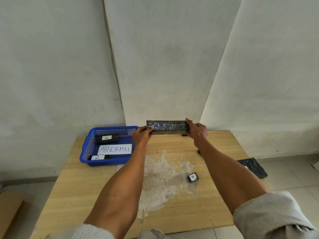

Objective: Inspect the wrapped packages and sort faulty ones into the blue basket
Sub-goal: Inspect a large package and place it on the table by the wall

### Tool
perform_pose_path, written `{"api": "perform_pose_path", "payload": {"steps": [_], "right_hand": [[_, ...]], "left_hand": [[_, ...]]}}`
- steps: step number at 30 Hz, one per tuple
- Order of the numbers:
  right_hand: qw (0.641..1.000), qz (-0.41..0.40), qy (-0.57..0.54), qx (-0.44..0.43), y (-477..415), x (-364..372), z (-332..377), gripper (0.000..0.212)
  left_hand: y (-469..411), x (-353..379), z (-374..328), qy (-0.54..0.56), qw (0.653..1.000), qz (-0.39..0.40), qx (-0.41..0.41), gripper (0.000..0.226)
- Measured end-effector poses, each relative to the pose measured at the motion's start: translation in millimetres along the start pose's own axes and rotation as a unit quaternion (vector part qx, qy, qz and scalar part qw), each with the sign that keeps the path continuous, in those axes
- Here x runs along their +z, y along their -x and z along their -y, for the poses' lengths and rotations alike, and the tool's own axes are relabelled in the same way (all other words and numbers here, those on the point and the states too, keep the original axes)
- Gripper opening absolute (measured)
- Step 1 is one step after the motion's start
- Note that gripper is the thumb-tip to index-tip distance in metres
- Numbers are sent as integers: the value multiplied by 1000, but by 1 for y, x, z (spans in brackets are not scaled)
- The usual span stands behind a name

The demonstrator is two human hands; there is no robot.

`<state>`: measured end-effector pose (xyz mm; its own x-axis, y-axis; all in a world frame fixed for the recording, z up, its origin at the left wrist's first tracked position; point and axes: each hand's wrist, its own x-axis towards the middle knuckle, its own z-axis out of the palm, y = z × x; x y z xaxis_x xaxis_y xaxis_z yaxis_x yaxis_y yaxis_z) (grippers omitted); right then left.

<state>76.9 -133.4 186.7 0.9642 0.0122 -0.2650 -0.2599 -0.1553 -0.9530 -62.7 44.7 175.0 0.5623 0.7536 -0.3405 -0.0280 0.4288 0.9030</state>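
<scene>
A long flat package in dark plastic wrap (pixel 168 127) is held up above the far edge of the table. My left hand (pixel 141 136) grips its left end and my right hand (pixel 197 133) grips its right end. The blue basket (pixel 86 149) stands at the table's far left with a white "ABNORMAL" sign (pixel 114 149) inside. Two dark packages with white "A" labels lie in it, one at the back (pixel 106 138) and one at the front (pixel 98 157). A small dark package marked "A" (pixel 193 177) rests on the table under my right forearm.
A flat dark wrapped package (pixel 253 167) lies at the table's right edge. The wooden table (pixel 76 195) has a large patch of peeled surface (pixel 162 176) in its middle. Pale walls stand close behind. A brown board (pixel 8 211) leans at lower left.
</scene>
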Motion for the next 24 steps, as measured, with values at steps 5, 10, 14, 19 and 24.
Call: {"api": "perform_pose_path", "payload": {"steps": [5, 10, 14, 19, 24], "right_hand": [[999, -32, 3, -10, -3, 0, -4, 45], [999, -35, 8, -26, -1, -1, -5, 53], [999, -33, 12, -30, -2, -2, -5, 56], [999, -1, 27, -46, 2, -4, -3, 51], [984, 83, 84, -133, 22, -12, 1, 35]], "left_hand": [[9, -1, 0, 28, 999, 35, 29, 21], [10, -2, 2, 30, 998, 28, 41, 18], [11, -2, 2, 29, 998, 22, 50, 18], [6, 0, 3, 24, 999, 0, 37, 15], [-3, 0, -6, -16, 995, -101, 4, 37]]}}
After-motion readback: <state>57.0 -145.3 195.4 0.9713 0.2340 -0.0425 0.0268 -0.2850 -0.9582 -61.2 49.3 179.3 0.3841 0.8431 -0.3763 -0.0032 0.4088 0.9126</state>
